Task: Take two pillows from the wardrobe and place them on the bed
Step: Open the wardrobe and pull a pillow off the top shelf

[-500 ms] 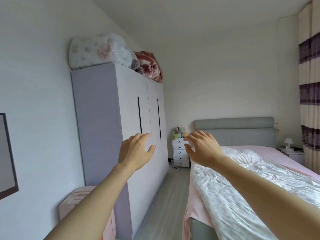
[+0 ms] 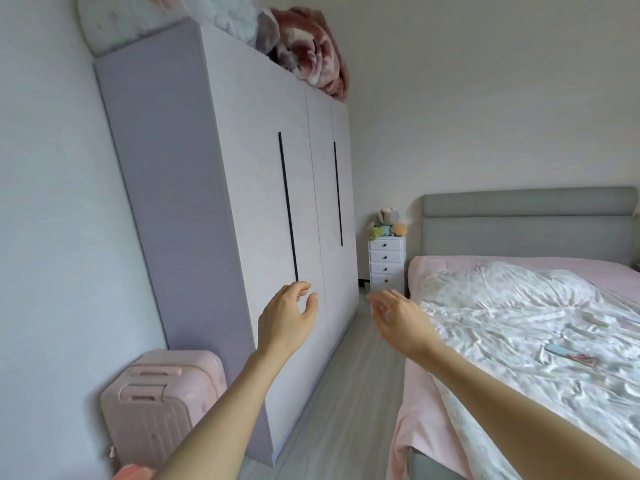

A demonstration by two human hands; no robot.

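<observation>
A tall pale grey wardrobe (image 2: pixel 242 188) stands against the left wall, its doors closed, with two long black vertical handles. No pillow is visible. The bed (image 2: pixel 540 327) with a grey headboard, pink sheet and rumpled white quilt fills the right side. My left hand (image 2: pixel 289 315) is raised in front of the nearest door, just below the lower end of the first black handle, fingers loosely curled and empty. My right hand (image 2: pixel 398 318) reaches forward over the aisle beside the bed's edge, fingers apart and empty.
A pink suitcase (image 2: pixel 162 407) stands by the wardrobe's near side. Bagged bedding and a red-pink blanket (image 2: pixel 308 50) lie on top of the wardrobe. A small white drawer unit (image 2: pixel 387 263) with plush toys sits at the aisle's far end. A small flat object (image 2: pixel 569 355) lies on the quilt.
The view has moved closer to the wardrobe and tilted. Both hands have lowered relative to the door handles, and their fingers have curled a little.
</observation>
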